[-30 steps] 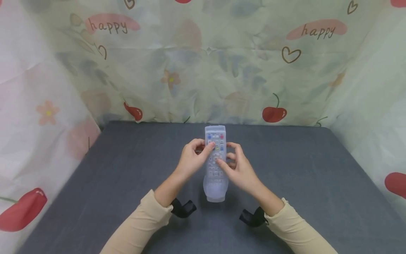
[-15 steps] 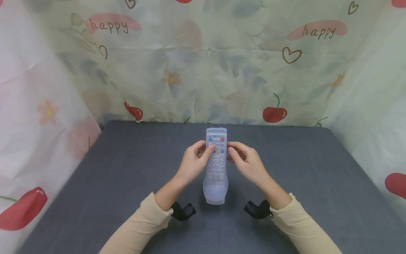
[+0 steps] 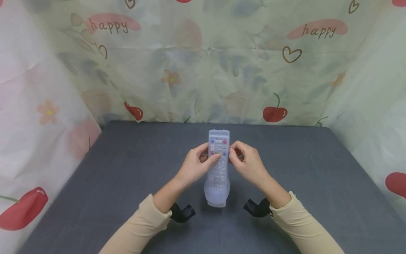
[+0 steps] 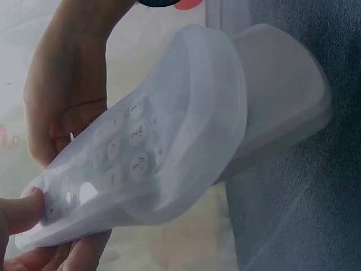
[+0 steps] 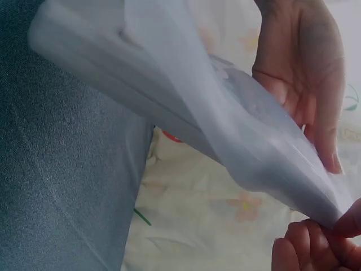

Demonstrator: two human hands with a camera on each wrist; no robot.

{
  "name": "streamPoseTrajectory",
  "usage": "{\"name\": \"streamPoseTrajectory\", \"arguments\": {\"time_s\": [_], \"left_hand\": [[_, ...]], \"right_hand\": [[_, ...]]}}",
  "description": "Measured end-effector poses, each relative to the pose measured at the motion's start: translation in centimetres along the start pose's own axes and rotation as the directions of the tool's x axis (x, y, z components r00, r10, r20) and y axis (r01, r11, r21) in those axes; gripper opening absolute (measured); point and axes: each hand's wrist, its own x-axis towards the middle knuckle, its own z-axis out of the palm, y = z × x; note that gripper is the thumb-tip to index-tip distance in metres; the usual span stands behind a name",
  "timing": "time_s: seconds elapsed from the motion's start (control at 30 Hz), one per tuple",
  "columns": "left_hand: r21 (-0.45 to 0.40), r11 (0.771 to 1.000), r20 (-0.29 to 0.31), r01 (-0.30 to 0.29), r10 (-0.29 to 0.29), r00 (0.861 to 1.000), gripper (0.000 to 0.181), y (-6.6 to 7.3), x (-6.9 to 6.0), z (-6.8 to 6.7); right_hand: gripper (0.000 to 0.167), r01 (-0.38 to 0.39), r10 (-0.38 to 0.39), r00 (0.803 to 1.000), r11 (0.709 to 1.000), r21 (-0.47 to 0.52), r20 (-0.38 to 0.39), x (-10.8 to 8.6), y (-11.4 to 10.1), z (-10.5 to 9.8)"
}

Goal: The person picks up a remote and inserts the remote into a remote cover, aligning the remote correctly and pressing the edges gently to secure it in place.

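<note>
A white remote control [image 4: 282,84] sits in a translucent silicone cover [image 3: 217,173], held tilted above the table. In the left wrist view its lower end sticks out past the cover's wide, flared end. My left hand [image 3: 194,163] grips the upper left side, thumb [image 4: 25,212] across the buttons and fingers behind. At the upper right edge, my right hand [image 3: 248,160] pinches the cover between thumb and curled fingers [image 5: 307,243]. Numbered buttons [image 4: 137,132] show through the cover; the remote's back is mostly hidden.
Beneath the hands lies a dark grey table [image 3: 127,155]. Patterned cloth [image 3: 206,70] with cherries and "happy" lettering hangs behind and along both sides. Black straps [image 3: 183,213] hang at the wrists below the beige sleeves [image 3: 139,222].
My right thumb has left the front buttons, and that hand now pinches the cover's right edge. The remote control has shifted slightly right and nearer; my left thumb lies a little lower.
</note>
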Motion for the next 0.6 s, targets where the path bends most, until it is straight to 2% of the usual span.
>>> {"name": "streamPoseTrajectory", "arguments": {"time_s": [0.07,0.3,0.6], "left_hand": [[-0.029,1.000,-0.010,0.003,-0.003,1.000,0.036,0.0,0.0,0.1],[-0.110,0.993,-0.126,0.034,-0.048,0.991,0.033,0.1,-0.3,0.4],[-0.186,0.982,-0.236,-0.022,-0.023,0.971,0.031,0.4,-0.8,1.0]], "right_hand": [[0.011,0.020,-0.020,1.000,0.999,-0.029,-0.006,0.0,-0.1,0.0],[0.010,0.087,-0.088,0.996,0.988,-0.124,-0.006,-0.1,-0.4,0.0],[0.008,0.174,-0.190,0.981,0.942,-0.287,-0.031,-0.6,-0.8,0.4]]}}
